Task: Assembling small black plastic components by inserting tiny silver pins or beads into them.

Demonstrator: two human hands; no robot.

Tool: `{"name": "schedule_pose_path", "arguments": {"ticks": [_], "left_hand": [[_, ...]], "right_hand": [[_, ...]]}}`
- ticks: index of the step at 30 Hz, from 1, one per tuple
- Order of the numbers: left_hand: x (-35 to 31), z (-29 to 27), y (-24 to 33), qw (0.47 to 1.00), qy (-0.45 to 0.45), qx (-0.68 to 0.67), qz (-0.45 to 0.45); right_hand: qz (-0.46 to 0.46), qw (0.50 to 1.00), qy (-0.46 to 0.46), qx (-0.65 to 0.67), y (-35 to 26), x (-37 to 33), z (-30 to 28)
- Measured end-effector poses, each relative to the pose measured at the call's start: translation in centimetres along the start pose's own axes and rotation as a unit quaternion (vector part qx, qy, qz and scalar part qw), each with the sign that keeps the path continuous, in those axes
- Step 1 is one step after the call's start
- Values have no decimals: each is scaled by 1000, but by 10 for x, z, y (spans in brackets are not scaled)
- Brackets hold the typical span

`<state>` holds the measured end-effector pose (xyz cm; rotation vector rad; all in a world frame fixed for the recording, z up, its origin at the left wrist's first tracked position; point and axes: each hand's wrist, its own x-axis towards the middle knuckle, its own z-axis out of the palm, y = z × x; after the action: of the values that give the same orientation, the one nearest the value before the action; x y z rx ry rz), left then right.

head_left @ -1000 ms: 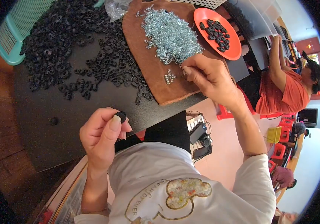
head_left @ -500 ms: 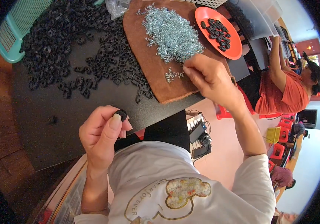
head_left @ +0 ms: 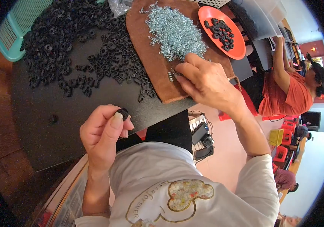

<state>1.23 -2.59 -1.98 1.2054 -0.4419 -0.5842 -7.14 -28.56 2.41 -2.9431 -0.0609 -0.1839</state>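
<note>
Pinched between the thumb and fingers of my left hand (head_left: 103, 130) is a small black plastic part (head_left: 122, 113), held just above the table's near edge. My right hand (head_left: 203, 79) reaches down onto a brown suede-like cloth (head_left: 143, 41), its thumb and forefinger bent into a pinch. Beside those fingertips lie a few loose metal springs (head_left: 171, 75); whether one is gripped is hidden. Just beyond the hand, a large heap of small silvery springs (head_left: 175, 32) covers the cloth's middle.
Many black plastic parts (head_left: 48, 49) are piled at the far left, some scattered toward the cloth. An orange-red plate (head_left: 237, 43) with black pieces stands right of the springs. A green basket (head_left: 14, 45) borders the pile. A co-worker in a red shirt (head_left: 288, 96) sits at right.
My right hand has moved slightly left and down, covering part of the small group of loose springs. The left hand keeps its hold on the black plastic part, almost unmoved.
</note>
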Motion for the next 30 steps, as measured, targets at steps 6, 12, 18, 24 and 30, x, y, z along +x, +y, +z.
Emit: {"name": "schedule_pose_path", "arguments": {"ticks": [6,12,18,24,30], "left_hand": [[0,0,-1,1000,1,-5,5],[1,0,-1,1000,6,4,6],[1,0,0,1000,11,5,3],[2,-1,0,999,6,-26,-27],[3,-2,3,998,-18,-53,-35]], "right_hand": [[2,994,68,80,7,-3,0],[19,990,95,103,14,-1,4],[64,983,110,131,14,1,2],[121,934,77,326,-18,8,-5],[43,870,15,491,-68,35,5]]}}
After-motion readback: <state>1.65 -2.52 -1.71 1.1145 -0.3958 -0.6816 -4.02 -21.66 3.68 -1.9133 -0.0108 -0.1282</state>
